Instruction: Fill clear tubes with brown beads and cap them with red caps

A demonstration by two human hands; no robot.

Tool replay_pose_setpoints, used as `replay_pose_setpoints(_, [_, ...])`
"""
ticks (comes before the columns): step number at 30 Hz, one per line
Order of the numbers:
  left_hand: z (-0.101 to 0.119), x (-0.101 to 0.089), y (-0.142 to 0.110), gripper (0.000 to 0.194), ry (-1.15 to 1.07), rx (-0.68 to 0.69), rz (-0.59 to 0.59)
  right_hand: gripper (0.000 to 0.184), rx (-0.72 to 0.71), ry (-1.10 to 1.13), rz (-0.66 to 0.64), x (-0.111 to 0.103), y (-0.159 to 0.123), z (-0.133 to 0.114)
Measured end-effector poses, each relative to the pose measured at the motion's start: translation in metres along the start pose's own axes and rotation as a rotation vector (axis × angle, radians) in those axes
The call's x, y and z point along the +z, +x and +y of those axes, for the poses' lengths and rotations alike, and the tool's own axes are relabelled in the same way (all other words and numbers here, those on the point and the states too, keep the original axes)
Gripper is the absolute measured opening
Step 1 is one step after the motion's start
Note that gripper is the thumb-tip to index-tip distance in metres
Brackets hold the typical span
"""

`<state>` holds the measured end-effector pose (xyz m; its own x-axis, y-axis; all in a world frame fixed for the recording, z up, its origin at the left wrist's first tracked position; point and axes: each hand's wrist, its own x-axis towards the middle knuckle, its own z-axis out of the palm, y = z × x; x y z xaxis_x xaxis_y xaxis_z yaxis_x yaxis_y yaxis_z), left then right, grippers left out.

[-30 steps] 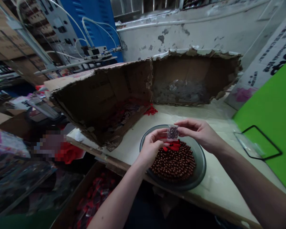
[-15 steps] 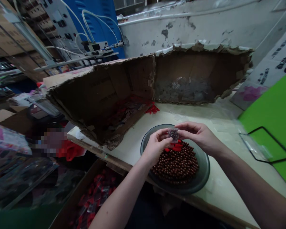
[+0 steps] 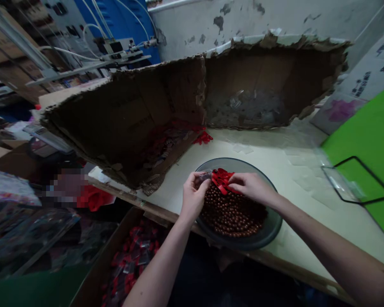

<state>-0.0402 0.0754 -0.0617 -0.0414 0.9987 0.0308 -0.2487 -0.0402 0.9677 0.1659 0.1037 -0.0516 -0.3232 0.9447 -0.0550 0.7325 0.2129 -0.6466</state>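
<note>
I see one grey bowl at the front edge of one pale table, and two bare hands are at work over it. The left hand, above the bowl's left rim, pinches one small clear box between thumb and fingers, narrow and firm. The right hand is over the bowl's far right part, its thumb and fingertips drawn close together at a heap of red pieces; whether they grip one I cannot tell. Those red pieces number several, overlapping too much to count, and lie atop brown beads, far too many to number, within the bowl. Behind the bowl stand two torn cardboard bins: the left bin, with more red bits spilling at its mouth, and the right bin, with a pile of clear plastic pieces inside. Right of the bowl is one green panel with one black wire frame against it. Below and left of the bowl, one carton holds many red-and-clear packets.
</note>
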Motion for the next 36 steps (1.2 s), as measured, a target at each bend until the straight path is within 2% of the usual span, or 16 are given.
replay_pose_setpoints(4, [-0.005, -0.001, -0.004, 0.021, -0.026, -0.020, -0.009, 0.019, 0.052, -0.115, 0.002, 0.032, 0.010, -0.012])
replay_pose_setpoints(7, [-0.006, -0.003, -0.004, 0.022, -0.037, -0.027, 0.005, 0.016, 0.087, -0.178, 0.014, 0.040, 0.015, -0.013])
replay_pose_setpoints(10, [-0.006, -0.004, -0.004, 0.021, -0.035, -0.015, -0.002, 0.014, 0.081, -0.061, 0.009, 0.032, 0.013, -0.007])
replay_pose_setpoints(15, [-0.002, 0.001, -0.007, 0.019, 0.037, -0.021, -0.100, 0.032, 0.152, 0.686, -0.056, 0.006, -0.007, -0.009])
replay_pose_setpoints(19, [0.007, 0.010, -0.015, 0.020, 0.111, -0.046, -0.255, 0.033, 0.166, 0.983, -0.054, -0.015, -0.025, -0.025])
replay_pose_setpoints(22, [0.009, 0.015, -0.021, 0.024, 0.111, -0.081, -0.381, 0.035, 0.193, 1.058, -0.136, -0.027, -0.031, -0.032])
replay_pose_setpoints(26, [0.009, 0.020, -0.026, 0.028, 0.041, -0.152, -0.496, 0.032, 0.274, 1.077, -0.270, -0.032, -0.034, -0.026])
replay_pose_setpoints(30, [0.013, 0.022, -0.028, 0.030, 0.007, -0.235, -0.590, 0.028, 0.323, 1.175, -0.287, -0.027, -0.039, -0.016])
replay_pose_setpoints(36, [0.023, 0.023, -0.030, 0.031, 0.075, -0.267, -0.664, 0.026, 0.374, 1.223, -0.278, -0.019, -0.044, -0.012])
